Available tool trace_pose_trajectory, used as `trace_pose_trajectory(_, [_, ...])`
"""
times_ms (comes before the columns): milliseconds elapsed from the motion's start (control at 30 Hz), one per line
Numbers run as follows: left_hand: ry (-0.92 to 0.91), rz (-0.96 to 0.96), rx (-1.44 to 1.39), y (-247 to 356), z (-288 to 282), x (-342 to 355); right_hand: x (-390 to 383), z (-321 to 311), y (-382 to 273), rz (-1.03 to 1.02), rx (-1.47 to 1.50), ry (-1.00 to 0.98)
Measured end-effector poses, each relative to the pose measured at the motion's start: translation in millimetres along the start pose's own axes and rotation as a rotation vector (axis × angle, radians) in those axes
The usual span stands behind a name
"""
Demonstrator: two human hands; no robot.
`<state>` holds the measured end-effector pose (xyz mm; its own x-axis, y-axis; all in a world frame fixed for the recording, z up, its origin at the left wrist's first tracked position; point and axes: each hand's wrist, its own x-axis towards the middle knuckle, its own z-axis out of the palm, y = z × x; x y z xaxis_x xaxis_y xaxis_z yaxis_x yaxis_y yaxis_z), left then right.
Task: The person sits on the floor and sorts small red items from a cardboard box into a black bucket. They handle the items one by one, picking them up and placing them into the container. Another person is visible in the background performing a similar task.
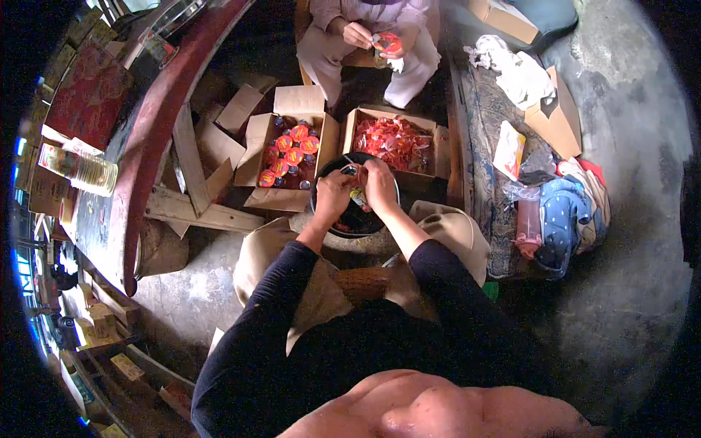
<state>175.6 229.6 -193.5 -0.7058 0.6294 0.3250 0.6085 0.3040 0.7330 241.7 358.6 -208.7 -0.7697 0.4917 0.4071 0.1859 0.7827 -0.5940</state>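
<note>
Over a round black tub (398, 191) between my knees, my left hand (333, 196) and my right hand (380, 184) meet around a small printed plastic cup (358, 196). The fingers of both hands are closed on it near its top, and they hide part of it. Dark contents show low in the tub. Just beyond, on the left, an open carton (328, 139) holds several small cups with red and yellow lids (293, 156). To its right, another carton (440, 152) is filled with shredded red plastic strips (391, 142).
Across from me a seated person's hands (358, 35) hold a red-topped cup. A wooden table (157, 120) runs along the left, with stacked cups (87, 171) on it. At right, a patterned bench (478, 182) bears white cloth (515, 77), an open box, a pink bottle and blue fabric (564, 215).
</note>
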Motion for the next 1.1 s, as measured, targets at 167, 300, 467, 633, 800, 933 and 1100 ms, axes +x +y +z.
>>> trace_pose_trajectory(167, [-0.053,-0.208,-0.057,-14.7,-2.6,10.5,1.5,-6.1,-6.0,0.062,0.15,0.01])
trace_pose_trajectory(300, [0.035,-0.165,-0.011,-21.4,-1.0,10.6,-0.5,-15.1,-17.7,0.036,0.147,-0.019])
trace_pose_trajectory(467, [0.057,-0.203,-0.042,-1.8,-7.7,17.8,2.0,-17.2,-15.2,0.004,0.089,0.006])
trace_pose_trajectory(633, [0.056,-0.152,0.128,-7.1,-15.0,21.6,7.9,-26.9,-16.6,-0.005,0.118,0.088])
trace_pose_trajectory(800, [0.055,-0.156,0.233,-21.0,-7.5,17.4,3.4,-38.9,-32.6,-0.132,0.114,0.114])
trace_pose_trajectory(933, [0.077,-0.098,0.277,-17.2,-6.1,17.5,0.4,-41.9,-38.4,-0.165,0.047,0.047])
trace_pose_trajectory(1100, [-0.005,-0.015,0.373,-28.4,4.8,10.4,-0.2,-28.2,-31.5,-0.223,-0.104,0.007])
